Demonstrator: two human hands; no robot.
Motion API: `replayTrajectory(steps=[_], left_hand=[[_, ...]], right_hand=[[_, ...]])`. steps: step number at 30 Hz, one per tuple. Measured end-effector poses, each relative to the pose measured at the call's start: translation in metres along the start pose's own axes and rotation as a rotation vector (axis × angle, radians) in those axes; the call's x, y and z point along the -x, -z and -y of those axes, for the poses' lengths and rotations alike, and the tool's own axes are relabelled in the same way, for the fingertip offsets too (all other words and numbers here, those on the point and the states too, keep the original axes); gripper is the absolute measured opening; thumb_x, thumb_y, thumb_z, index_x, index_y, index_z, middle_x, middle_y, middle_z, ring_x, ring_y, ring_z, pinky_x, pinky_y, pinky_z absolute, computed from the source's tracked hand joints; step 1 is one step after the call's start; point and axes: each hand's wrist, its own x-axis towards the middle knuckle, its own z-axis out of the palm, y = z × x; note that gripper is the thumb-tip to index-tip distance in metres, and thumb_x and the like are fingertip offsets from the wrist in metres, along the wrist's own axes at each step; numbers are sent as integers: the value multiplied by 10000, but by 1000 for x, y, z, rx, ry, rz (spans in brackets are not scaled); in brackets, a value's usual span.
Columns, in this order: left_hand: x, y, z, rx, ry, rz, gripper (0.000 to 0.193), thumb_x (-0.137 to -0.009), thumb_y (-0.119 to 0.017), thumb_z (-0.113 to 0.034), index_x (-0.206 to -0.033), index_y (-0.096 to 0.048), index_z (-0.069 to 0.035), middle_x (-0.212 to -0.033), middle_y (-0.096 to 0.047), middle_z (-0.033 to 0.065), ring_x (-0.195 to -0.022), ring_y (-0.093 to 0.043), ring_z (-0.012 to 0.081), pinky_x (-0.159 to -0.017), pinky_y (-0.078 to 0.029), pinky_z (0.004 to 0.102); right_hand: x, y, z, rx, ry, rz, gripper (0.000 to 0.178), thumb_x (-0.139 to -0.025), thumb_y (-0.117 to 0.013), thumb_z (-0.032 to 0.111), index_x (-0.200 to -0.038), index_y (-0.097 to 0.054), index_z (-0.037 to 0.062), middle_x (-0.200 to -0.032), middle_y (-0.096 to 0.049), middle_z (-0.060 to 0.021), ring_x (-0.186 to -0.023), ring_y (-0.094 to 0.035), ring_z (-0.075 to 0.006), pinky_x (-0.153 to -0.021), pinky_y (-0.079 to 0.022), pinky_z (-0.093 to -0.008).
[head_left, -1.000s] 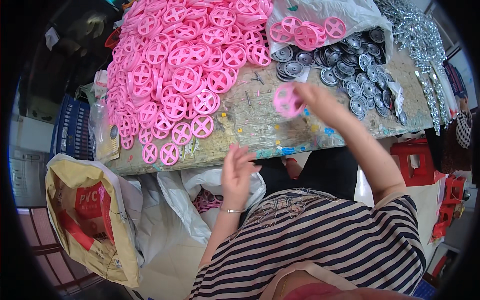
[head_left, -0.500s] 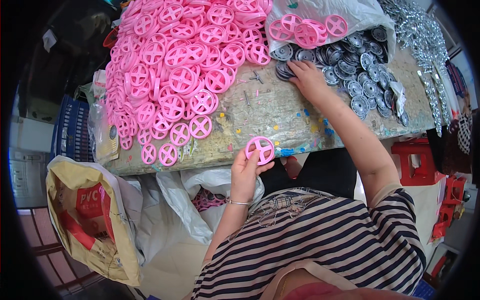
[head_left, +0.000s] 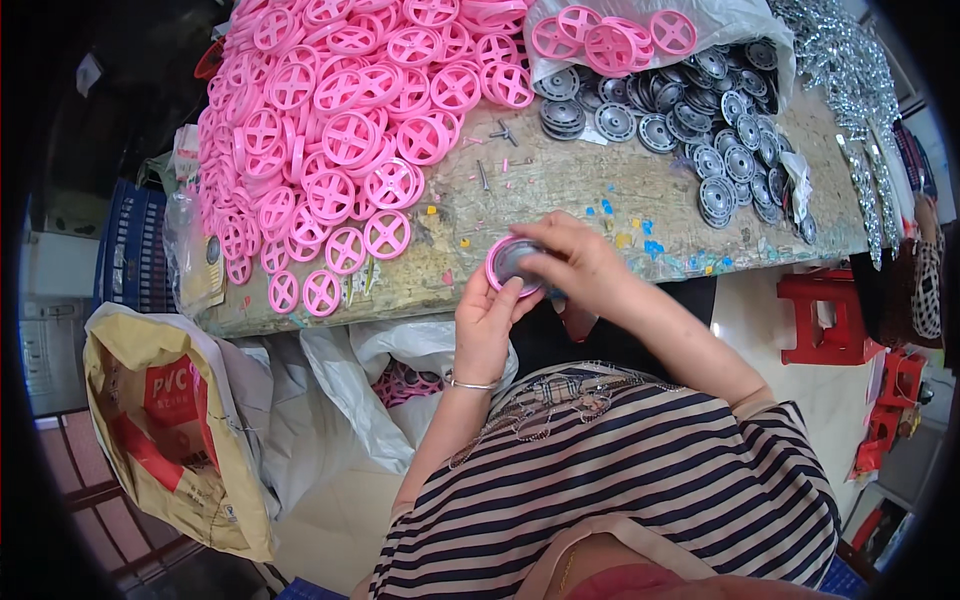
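Just past the table's near edge, my left hand (head_left: 487, 318) grips a pink spoked plastic wheel (head_left: 491, 266) by its lower rim. A dark grey plastic disc (head_left: 509, 257) lies against the face of that wheel, inside its rim. My right hand (head_left: 580, 262) has its fingers on the disc, slightly blurred, pinching or pressing it from above. Whether the disc is seated cannot be made out. Beyond the hands, at the right, several like grey discs (head_left: 718, 198) lie in a loose heap.
A big heap of pink wheels (head_left: 330, 190) covers the left of the worn table (head_left: 560, 180). More pink wheels top a white sack (head_left: 690, 20) at the back. Silver tinsel (head_left: 840, 80) hangs at far right. A paper sack (head_left: 180, 430) stands lower left; red stools (head_left: 825, 315) stand right.
My right hand has come back from the grey heap toward me with a grey disc, onto the pink wheel in my left hand. The view has shifted slightly.
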Motion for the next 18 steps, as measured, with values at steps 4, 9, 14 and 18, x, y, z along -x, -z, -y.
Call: replayTrajectory(steps=[4,9,14,18], left_hand=[[6,-1,-1,-63,-23,39,394,-959,-467,-53,-1341,-383,-5,-1257,-518,123,-1107,-569,223,-927,-517,390],[10,0,0,-84,-21,45,387,-954,-468,-32,-1332,-390,-8,-1245,-523,118,-1107,-564,213,-916,-527,369],[13,2,2,-116,-38,45,372,-960,-462,-52,-1325,-398,-12,-1232,-523,119,-1097,-569,220,-913,-530,383],[15,7,4,-130,-38,39,358,-960,-456,-40,-1313,-401,-11,-1221,-519,115,-1092,-566,209,-904,-536,371]], right_hand=[[5,-11,-13,-25,-24,-45,359,-874,-636,148,-1219,-586,61,-914,-603,-47,-838,-577,-130,-727,-486,-265],[5,-1,3,-395,-374,221,333,-885,-632,160,-1190,-573,39,-884,-609,-44,-748,-565,-91,-637,-484,-242],[9,0,13,-339,-448,233,247,-889,-631,170,-1084,-578,28,-763,-604,-18,-588,-539,-70,-511,-454,-235],[12,-6,13,-292,-412,205,205,-892,-629,171,-1038,-586,34,-719,-590,-3,-532,-506,-66,-479,-429,-228]])
